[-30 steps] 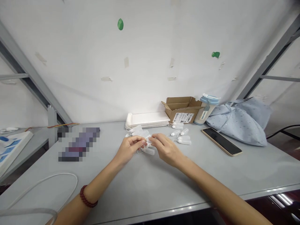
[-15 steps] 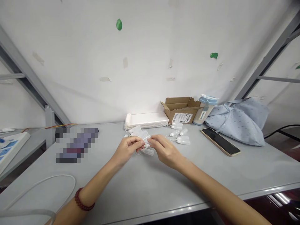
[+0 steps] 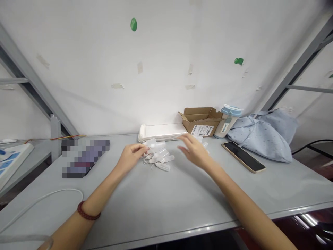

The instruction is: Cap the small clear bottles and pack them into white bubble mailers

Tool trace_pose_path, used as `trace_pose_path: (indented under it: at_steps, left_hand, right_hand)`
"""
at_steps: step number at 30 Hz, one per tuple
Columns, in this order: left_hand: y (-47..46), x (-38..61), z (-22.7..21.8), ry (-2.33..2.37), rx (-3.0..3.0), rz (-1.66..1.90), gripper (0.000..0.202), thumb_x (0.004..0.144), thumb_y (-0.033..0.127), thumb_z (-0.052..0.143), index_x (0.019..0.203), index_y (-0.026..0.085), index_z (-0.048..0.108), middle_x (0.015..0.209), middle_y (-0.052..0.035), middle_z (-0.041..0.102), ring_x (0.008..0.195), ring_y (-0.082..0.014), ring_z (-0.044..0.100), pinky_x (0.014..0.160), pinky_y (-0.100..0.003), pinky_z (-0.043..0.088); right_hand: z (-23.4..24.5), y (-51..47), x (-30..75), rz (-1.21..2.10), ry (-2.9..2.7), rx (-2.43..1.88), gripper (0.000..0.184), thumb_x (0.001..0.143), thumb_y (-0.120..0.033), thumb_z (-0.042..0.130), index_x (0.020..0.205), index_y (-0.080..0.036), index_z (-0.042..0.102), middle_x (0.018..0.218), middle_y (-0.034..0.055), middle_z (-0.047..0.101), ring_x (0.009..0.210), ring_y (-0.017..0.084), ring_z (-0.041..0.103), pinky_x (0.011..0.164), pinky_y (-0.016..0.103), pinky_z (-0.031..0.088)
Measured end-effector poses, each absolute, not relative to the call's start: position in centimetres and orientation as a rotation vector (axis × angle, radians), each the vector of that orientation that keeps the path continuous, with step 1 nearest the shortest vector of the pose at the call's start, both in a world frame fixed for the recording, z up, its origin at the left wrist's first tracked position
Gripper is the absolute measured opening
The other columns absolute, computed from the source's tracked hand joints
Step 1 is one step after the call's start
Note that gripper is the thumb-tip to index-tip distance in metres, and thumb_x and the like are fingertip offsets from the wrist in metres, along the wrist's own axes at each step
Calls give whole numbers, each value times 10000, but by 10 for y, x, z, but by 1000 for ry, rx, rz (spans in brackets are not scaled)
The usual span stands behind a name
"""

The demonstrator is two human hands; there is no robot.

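A heap of small clear plastic vials (image 3: 159, 157) with white caps lies on the grey table (image 3: 166, 205), just in front of me. My left hand (image 3: 130, 155) rests beside the heap's left edge, fingers curled and tips pinched on something small I cannot make out. My right hand (image 3: 194, 149) hovers to the right of the heap with fingers spread and nothing in it, blurred by motion. It covers most of a second group of vials (image 3: 204, 143) near the cardboard box.
At the back stand a stack of white trays (image 3: 162, 132), an open cardboard box (image 3: 201, 121), a blue-lidded cup (image 3: 229, 121) and a light blue cloth bag (image 3: 265, 133). A phone (image 3: 243, 157) lies at the right, a white cable (image 3: 41, 201) at the left.
My hands were together over the heap, both pinching a vial. They have parted: the right hand has swung right toward the box and opened, the left has drawn back left.
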State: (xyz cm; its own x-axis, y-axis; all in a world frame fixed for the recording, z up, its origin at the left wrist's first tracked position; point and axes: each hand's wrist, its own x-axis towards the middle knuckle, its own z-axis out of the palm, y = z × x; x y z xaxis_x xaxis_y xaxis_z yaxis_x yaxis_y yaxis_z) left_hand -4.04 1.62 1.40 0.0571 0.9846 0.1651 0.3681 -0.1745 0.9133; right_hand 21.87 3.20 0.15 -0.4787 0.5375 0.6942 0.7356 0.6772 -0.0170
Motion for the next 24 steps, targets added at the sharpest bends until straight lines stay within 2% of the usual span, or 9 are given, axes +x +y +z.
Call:
trace_pose_path:
  at_steps: [4,7,10,17,24]
  left_hand:
    - [31,-61,8,1528,1627,1224,302,703,445,584,762,173,703,748,-23,687,711,-178,579,642,-246,427]
    - [36,-65,0,1585,1730,1174,328,723,449,562,802,168,710,853,-42,715,791,-209,604,700,-265,433]
    - [36,-60,-10,1618,1872,1094,346,749,445,527,828,163,712,855,-47,721,799,-219,610,700,-278,433]
    - [36,-49,-25,1632,2169,992,309,827,346,436,872,198,704,862,-46,701,746,-195,592,666,-284,419]
    - [39,-53,-27,1724,2218,1034,286,818,319,458,912,176,686,855,-73,675,795,-220,576,742,-321,417]
  right_hand:
    - [2,58,261,-412,-2094,-1361,240,880,-220,434,1089,-151,528,1063,146,556,1027,268,516,850,396,441]
    - [-7,67,274,-399,-2153,-1563,269,864,-194,432,1109,-147,531,1139,157,547,1054,288,507,816,399,432]
    - [-17,71,275,-385,-2199,-1708,332,858,-172,423,1179,-144,501,1233,159,519,1099,300,489,811,408,420]
    - [-26,78,280,-347,-2216,-1828,386,885,-167,375,1265,-157,442,1314,141,480,1162,272,457,846,384,397]
    - [-30,83,282,-283,-2226,-1870,344,901,-143,344,1210,-145,494,1206,153,557,1107,275,490,800,357,403]
